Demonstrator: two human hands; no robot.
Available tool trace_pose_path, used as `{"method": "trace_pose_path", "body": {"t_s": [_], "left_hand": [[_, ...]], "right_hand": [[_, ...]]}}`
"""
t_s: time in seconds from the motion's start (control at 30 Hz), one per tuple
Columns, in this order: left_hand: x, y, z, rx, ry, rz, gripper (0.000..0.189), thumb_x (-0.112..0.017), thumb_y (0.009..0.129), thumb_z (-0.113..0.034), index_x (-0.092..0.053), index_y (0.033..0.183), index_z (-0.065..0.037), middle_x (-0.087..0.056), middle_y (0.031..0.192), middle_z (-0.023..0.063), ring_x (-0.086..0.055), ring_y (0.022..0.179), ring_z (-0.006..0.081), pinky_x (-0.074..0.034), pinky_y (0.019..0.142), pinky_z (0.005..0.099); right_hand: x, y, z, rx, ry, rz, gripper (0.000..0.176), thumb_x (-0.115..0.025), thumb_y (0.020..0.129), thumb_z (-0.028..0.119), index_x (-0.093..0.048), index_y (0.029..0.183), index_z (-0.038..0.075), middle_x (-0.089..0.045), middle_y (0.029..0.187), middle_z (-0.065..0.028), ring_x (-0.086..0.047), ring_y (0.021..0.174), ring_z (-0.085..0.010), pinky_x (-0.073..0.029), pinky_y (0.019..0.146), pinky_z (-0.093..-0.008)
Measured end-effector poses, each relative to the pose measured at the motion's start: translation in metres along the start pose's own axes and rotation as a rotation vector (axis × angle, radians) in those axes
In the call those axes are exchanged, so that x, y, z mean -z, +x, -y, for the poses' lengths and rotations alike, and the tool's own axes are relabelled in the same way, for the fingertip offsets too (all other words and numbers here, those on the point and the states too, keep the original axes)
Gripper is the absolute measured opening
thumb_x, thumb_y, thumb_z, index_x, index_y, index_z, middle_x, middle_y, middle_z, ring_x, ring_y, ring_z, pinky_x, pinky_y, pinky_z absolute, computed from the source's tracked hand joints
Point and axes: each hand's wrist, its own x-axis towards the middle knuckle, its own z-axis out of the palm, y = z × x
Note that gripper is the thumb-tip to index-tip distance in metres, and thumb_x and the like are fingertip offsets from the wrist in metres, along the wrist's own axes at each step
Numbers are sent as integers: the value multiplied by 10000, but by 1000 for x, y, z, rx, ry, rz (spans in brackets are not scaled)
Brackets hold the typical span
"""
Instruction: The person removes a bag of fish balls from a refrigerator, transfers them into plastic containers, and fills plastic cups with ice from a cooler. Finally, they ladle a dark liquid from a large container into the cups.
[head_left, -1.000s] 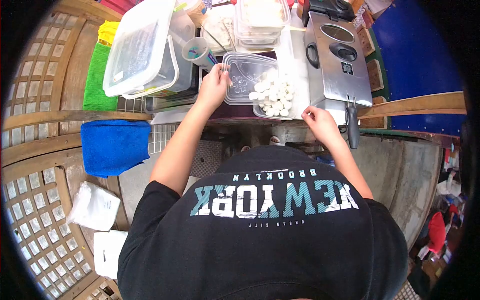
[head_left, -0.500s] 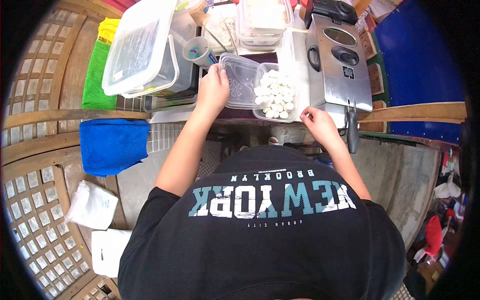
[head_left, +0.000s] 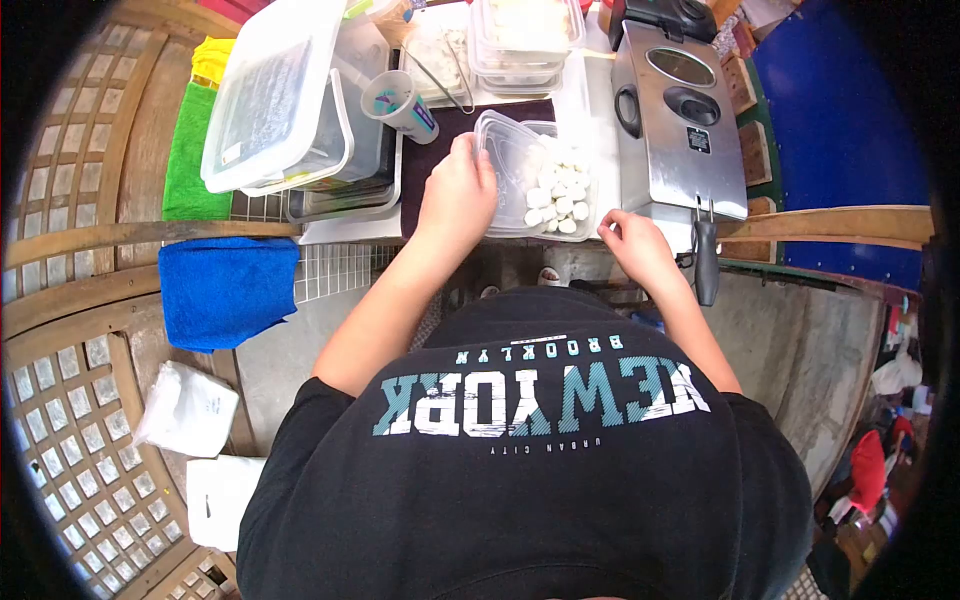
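Observation:
My left hand [head_left: 458, 198] is closed on the edge of a clear plastic lid [head_left: 503, 170]. The lid is tilted over the left part of a clear plastic container [head_left: 592, 215]. Inside the container lie several small white rounded pieces [head_left: 560, 198], partly covered by the lid. By the container's front right corner is my right hand [head_left: 637, 247], its fingers curled in and nothing visible in them. A printed plastic cup [head_left: 405, 108] and metal tongs [head_left: 437, 78] are beyond my left hand.
A metal appliance with a lid [head_left: 675, 150] stands at the right, a dark-handled tool [head_left: 706, 262] hanging at its front. Stacked clear containers [head_left: 520, 50] are at the back. At the left are a large clear bin [head_left: 270, 110] and a blue towel [head_left: 228, 292].
My left hand has moved right with the lid, bringing it over part of the container and tilting it. The cup shows fully now. My right hand has barely moved.

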Motion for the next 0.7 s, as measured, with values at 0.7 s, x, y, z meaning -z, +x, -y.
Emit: {"method": "trace_pose_path", "body": {"t_s": [0.7], "left_hand": [[-5,2,-41,11,167,53,228,-422,896,-147,-430,1010,51,-595,807,298,-588,757,456,-475,684,515]], "right_hand": [[-1,-4,0,-60,-36,55,223,-545,811,235,-624,879,39,-633,830,-207,-607,845,-358,-471,776,-439]]}}
